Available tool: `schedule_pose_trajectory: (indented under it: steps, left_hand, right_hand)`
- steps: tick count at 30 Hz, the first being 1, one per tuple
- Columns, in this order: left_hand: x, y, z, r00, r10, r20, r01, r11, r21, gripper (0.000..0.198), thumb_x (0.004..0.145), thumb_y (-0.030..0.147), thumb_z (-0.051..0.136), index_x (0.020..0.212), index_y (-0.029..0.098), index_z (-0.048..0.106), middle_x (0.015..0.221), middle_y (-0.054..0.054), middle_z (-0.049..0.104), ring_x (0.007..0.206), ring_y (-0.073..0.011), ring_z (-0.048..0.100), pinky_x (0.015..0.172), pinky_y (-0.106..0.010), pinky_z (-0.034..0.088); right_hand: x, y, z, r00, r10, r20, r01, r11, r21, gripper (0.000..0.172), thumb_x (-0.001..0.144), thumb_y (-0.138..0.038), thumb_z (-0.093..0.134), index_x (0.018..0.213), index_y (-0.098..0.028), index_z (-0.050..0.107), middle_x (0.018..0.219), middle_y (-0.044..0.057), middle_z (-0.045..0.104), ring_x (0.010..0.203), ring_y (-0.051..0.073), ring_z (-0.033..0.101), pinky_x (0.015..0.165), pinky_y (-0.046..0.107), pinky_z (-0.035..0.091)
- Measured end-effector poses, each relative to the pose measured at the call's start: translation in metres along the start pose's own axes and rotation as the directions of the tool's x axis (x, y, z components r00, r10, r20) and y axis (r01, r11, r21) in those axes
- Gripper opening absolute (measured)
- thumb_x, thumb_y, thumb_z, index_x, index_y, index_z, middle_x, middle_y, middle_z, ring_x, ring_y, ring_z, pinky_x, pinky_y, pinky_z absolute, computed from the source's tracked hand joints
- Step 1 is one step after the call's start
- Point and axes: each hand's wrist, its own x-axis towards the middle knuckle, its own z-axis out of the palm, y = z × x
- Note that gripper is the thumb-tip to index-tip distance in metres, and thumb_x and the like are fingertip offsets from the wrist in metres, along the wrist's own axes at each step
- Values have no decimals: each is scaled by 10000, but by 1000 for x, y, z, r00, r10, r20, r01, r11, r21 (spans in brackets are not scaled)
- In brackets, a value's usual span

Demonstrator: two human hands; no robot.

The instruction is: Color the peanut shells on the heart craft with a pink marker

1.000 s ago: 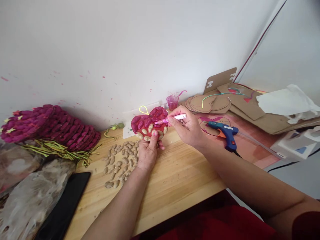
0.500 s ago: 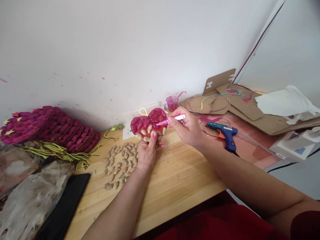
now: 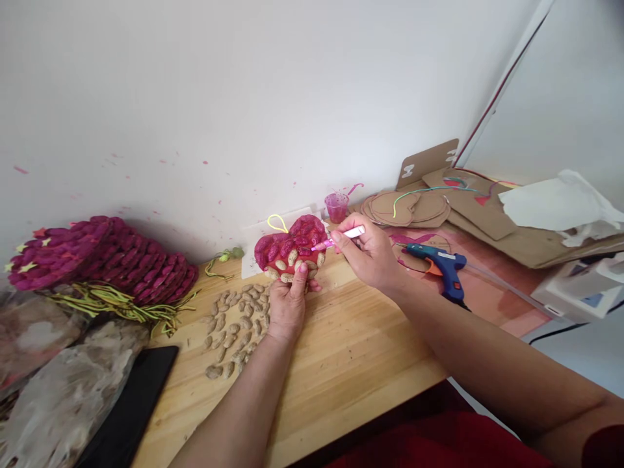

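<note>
A heart-shaped piece (image 3: 275, 250) covered in peanuts is in my left hand (image 3: 288, 305), the thumb over its lower edge. Its upper peanuts are magenta, the lower ones plain tan on a red base, and a yellow loop (image 3: 277, 223) rises from its top. My right hand (image 3: 370, 253) pinches a white brush (image 3: 353, 232) with a pink tip, which touches the right part of the heart. Behind the hands stands a clear cup (image 3: 336, 209) stained pink. Loose peanuts (image 3: 238, 325) lie on the wooden table (image 3: 341, 364) left of my left hand.
Stacked magenta peanut pieces (image 3: 127, 260) with yellow-green cords lie at the left, above plastic bags (image 3: 73, 396) and a black flat object (image 3: 136, 403). On the right are a blue glue gun (image 3: 446, 263), cardboard hearts (image 3: 390, 207), cardboard sheets (image 3: 487, 221) and a white machine (image 3: 580, 289).
The brush tip has shifted slightly right along the heart, and more of the peanuts near it look magenta. The whole view has moved a little.
</note>
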Motion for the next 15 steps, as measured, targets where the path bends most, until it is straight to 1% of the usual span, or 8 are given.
schedule_pose_trajectory:
  steps: [4, 7, 9, 13, 15]
  left_hand:
    - [0, -1, -1, 1000, -7, 12, 7, 999, 33, 446, 786, 593, 819, 848, 161, 730, 712, -12, 691, 573, -128, 633, 600, -264, 577]
    - [0, -2, -3, 999, -3, 36, 0, 997, 76, 429, 810, 586, 803, 833, 163, 733, 687, -15, 689, 596, -141, 659, 656, -272, 587]
    - [0, -3, -3, 999, 7, 40, -11, 996, 88, 432, 817, 589, 797, 849, 162, 742, 691, -21, 702, 605, -145, 668, 672, -273, 587]
    - [0, -1, -2, 1000, 12, 13, -13, 999, 43, 462, 814, 609, 790, 902, 157, 759, 760, -39, 744, 613, -143, 665, 667, -277, 587]
    - [1, -1, -2, 1000, 4, 18, -5, 998, 58, 448, 819, 601, 789, 886, 158, 758, 740, -39, 739, 614, -148, 671, 673, -281, 587]
  right_hand:
    - [0, 0, 0, 1000, -6, -22, 8, 999, 49, 343, 927, -547, 748, 922, -224, 634, 731, -23, 638, 627, 128, 538, 581, 272, 414]
    - [0, -2, 0, 1000, -12, -11, 12, 998, 66, 370, 930, -586, 727, 916, -227, 638, 741, -10, 645, 669, 143, 561, 603, 279, 432]
    - [1, -3, 0, 1000, 3, -2, -3, 999, 52, 390, 927, -606, 720, 895, -228, 630, 726, -13, 639, 644, 136, 541, 589, 279, 418]
    - [2, -3, -1, 998, 56, -1, -56, 998, 36, 388, 913, -584, 748, 872, -225, 607, 688, -31, 627, 581, 116, 496, 550, 272, 374]
    - [2, -2, -1, 999, 49, -13, -48, 997, 57, 386, 906, -578, 760, 880, -224, 609, 691, -36, 618, 572, 111, 479, 539, 269, 359]
